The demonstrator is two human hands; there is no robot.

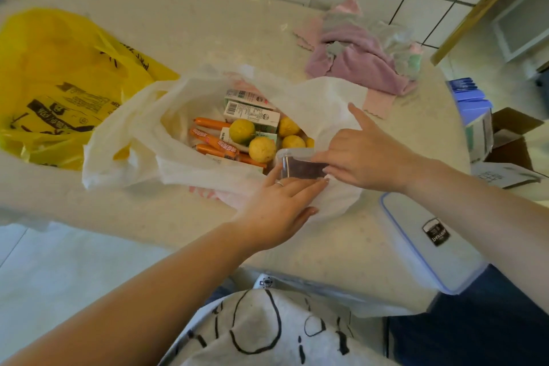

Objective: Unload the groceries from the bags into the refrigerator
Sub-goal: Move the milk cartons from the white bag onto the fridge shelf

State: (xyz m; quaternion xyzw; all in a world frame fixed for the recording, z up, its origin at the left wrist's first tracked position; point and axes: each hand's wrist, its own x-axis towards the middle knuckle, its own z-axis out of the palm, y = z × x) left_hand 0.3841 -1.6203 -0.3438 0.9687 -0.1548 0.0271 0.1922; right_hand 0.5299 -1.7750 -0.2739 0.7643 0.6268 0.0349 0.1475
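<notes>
A white plastic bag (142, 134) lies open on the counter. Inside it are yellow-green citrus fruits (262, 148), orange sausages (214, 141) and small drink cartons (252, 111). At the bag's near right rim stands a clear plastic container (297, 165) with dark contents and a clear lid. My right hand (364, 150) pinches the container's right side at the lid, index finger stretched out over the bag. My left hand (279, 208) lies with straight fingers against the container's near side and the bag's edge. A yellow printed bag (56, 83) sits at the left.
A clear airtight lidded box (427, 235) with a blue seal lies at the counter's near right edge. Pink and grey cloths (362, 50) are heaped at the back right by the tiled wall. Cardboard boxes (505, 142) and blue packs (469, 98) stand beyond the counter's right edge.
</notes>
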